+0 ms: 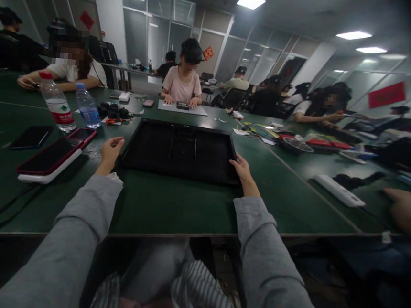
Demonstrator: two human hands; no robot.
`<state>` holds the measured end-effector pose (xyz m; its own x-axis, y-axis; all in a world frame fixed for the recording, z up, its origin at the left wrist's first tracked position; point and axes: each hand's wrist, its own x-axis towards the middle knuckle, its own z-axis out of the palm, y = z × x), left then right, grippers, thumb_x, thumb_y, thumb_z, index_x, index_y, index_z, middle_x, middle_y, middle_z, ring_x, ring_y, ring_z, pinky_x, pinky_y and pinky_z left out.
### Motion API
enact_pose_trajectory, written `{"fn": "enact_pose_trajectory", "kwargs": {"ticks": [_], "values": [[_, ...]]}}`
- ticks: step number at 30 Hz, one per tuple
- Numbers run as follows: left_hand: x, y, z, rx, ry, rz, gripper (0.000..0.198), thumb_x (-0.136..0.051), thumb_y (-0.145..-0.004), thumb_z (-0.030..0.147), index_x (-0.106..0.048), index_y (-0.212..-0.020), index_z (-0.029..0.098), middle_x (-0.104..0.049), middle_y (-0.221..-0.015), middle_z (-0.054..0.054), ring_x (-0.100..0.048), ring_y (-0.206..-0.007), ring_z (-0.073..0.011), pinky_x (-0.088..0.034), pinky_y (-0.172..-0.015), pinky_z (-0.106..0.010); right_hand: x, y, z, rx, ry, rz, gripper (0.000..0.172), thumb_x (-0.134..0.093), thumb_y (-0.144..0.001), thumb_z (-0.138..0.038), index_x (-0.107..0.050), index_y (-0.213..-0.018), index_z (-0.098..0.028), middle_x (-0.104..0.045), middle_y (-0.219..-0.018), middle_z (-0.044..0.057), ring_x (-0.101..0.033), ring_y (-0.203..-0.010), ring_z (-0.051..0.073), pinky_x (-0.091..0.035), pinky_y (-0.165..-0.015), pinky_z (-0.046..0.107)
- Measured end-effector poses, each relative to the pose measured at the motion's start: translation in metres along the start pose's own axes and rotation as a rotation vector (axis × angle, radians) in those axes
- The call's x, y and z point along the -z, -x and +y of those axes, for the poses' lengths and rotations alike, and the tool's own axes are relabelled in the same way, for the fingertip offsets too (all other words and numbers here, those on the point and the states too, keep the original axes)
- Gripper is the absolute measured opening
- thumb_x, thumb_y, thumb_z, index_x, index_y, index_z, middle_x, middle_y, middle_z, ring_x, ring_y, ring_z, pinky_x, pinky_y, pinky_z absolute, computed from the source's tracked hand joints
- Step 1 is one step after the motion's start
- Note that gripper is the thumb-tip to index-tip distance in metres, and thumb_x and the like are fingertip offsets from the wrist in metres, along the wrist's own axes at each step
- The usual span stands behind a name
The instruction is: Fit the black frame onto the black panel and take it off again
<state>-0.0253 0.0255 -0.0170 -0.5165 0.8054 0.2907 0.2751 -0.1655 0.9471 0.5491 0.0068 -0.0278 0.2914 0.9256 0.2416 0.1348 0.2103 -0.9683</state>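
Here, fingers of left hand (110, 151) and right hand (244, 174) clasp the black tray (180, 151); bottle (57, 105) label illegible.

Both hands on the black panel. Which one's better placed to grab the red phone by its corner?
Left, likely. The left hand holds the left corner of the black panel, beside the red phone; the right hand holds the opposite corner, panel in between.
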Motion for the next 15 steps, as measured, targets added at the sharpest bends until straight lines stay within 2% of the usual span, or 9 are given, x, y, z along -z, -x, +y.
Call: {"fn": "enact_pose_trajectory", "kwargs": {"ticks": [4, 10, 13, 15], "values": [[0.002, 0.006, 0.007, 0.046, 0.049, 0.074, 0.014, -0.08, -0.079, 0.027, -0.078, -0.09, 0.017, -0.078, -0.092, -0.007, -0.071, -0.089, -0.022, -0.056, -0.091, -0.035, 0.005, -0.004, 0.004, 0.008, 0.05, 0.193, 0.069, -0.071, -0.063, -0.033, -0.074, -0.13, -0.017, -0.081, -0.107, 0.01, -0.077, -0.11, 0.032, -0.059, -0.111, 0.058], [0.002, 0.01, 0.011, 0.06, 0.048, 0.069, 0.015, -0.086, -0.074, 0.027, -0.077, -0.082, 0.019, -0.075, -0.083, -0.004, -0.067, -0.083, -0.0218, -0.054, -0.084, -0.034, 0.02, -0.008, 0.003, -0.008, 0.221, 0.58, 0.073, -0.055, -0.068, -0.02, -0.065, -0.139, -0.007, -0.074, -0.138, 0.02, -0.072, -0.129, 0.03, -0.053, -0.12, 0.052], [0.002, 0.01, 0.01, 0.048, 0.06, 0.064, 0.015, -0.086, -0.073, 0.026, -0.076, -0.081, 0.019, -0.074, -0.082, -0.004, -0.066, -0.083, -0.0212, -0.053, -0.083, -0.033, 0.029, -0.001, -0.002, -0.097, 0.338, 0.792, 0.08, -0.05, -0.076, -0.016, -0.052, -0.156, -0.005, -0.061, -0.157, 0.025, -0.059, -0.15, 0.032, -0.041, -0.13, 0.054], [0.003, 0.01, 0.011, 0.055, 0.065, 0.058, 0.015, -0.086, -0.072, 0.026, -0.075, -0.08, 0.019, -0.073, -0.081, -0.003, -0.066, -0.081, -0.0209, -0.052, -0.083, -0.033, 0.034, 0.009, -0.008, -0.154, 0.422, 0.851, 0.083, -0.048, -0.085, -0.018, -0.041, -0.166, -0.005, -0.049, -0.167, 0.028, -0.047, -0.16, 0.034, -0.033, -0.135, 0.058]]}}
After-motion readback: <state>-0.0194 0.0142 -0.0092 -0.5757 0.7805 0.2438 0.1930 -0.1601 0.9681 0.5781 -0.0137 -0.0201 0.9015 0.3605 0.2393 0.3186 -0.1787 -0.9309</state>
